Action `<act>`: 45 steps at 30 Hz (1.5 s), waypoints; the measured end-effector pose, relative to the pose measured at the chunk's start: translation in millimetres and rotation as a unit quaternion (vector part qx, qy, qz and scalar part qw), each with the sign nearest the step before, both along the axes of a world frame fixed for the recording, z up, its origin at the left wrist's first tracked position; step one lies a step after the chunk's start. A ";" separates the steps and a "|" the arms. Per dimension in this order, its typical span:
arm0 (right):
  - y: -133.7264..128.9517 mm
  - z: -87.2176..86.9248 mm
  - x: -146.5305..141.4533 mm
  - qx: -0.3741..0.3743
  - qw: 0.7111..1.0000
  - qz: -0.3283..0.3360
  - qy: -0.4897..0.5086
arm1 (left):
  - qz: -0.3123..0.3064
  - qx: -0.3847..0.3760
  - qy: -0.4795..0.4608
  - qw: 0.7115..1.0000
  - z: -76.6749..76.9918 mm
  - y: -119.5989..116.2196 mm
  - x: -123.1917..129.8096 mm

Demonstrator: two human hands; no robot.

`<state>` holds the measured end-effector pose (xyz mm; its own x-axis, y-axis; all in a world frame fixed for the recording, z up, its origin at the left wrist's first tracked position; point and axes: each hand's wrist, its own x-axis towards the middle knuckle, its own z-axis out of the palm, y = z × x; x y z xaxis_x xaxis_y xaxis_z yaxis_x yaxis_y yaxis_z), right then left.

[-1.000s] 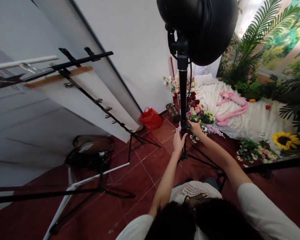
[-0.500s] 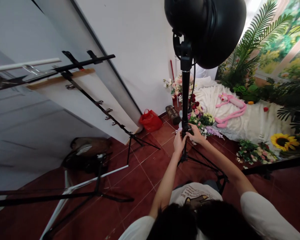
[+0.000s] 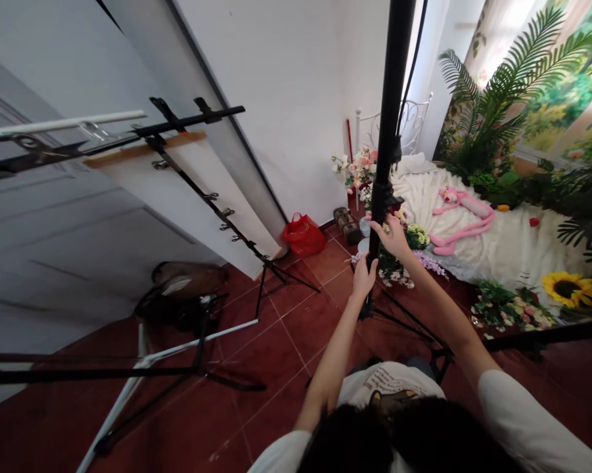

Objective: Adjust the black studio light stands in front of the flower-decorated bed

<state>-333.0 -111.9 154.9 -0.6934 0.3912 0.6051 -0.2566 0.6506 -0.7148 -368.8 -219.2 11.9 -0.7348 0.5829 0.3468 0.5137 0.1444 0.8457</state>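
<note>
A black stand pole (image 3: 393,85) rises in front of me, with a cable hanging along its right side. My left hand (image 3: 363,277) is wrapped round the lower part of the pole, below the clamp collar. Higher up, my right hand (image 3: 393,235) grips the pole at the collar (image 3: 384,198), fingers curled round it from the right. The stand's legs (image 3: 409,322) spread over the floor below my hands. The lamp head is out of the frame.
A backdrop board (image 3: 177,203) with clips hangs at the left from a black crossbar (image 3: 192,121). A red bag (image 3: 304,236) lies by the wall. Flowers, a pink plush toy (image 3: 466,213) on white cloth and palm leaves (image 3: 512,85) are at the right. White tubes (image 3: 197,341) cross the left floor.
The pole's upper part has risen, taking the black lamp head out of view. My right hand has moved up along the pole with the collar. The view has shifted slightly.
</note>
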 end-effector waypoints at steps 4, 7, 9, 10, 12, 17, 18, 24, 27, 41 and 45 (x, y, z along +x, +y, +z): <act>5.8 23.2 0.1 0.013 0.999 0.037 -0.014 | 0.022 0.031 -0.006 0.999 0.4 11.2 -1.1; 17.1 10.9 4.7 -0.032 0.995 0.089 -0.042 | 0.041 0.032 -0.004 0.999 -5.0 14.3 -1.3; 29.6 -9.6 10.3 -0.097 0.983 0.138 -0.070 | 0.045 0.035 -0.002 0.998 -8.1 14.1 -1.2; 36.3 -22.7 13.9 -0.135 0.976 0.151 -0.086 | 0.047 0.035 -0.002 0.998 -9.1 13.7 -1.1; 47.8 -51.5 21.4 -0.202 0.962 0.141 -0.115 | 0.050 0.030 -0.002 0.998 -9.5 12.9 -1.1; 53.8 -112.0 31.1 -0.286 0.940 0.101 -0.153 | 0.047 0.022 0.006 0.999 -7.3 11.6 -1.3; 52.4 -119.2 30.2 -0.299 0.938 0.097 -0.149 | 0.045 0.024 0.007 0.999 -7.3 11.5 -1.4; 51.4 -128.1 9.4 -0.325 0.933 0.031 -0.153 | 0.049 0.026 0.005 0.998 -9.6 12.6 -2.2; 52.4 -116.4 -7.9 -0.310 0.930 -0.028 -0.194 | 0.042 0.034 0.002 0.999 -8.6 13.1 -1.4; 45.9 -107.1 -5.3 -0.306 0.898 -0.053 -0.311 | 0.042 0.055 -0.025 0.997 -8.0 15.2 -0.2; 41.1 -103.5 -11.7 -0.281 0.921 -0.026 -0.268 | 0.044 0.067 -0.023 0.997 -6.7 15.7 1.4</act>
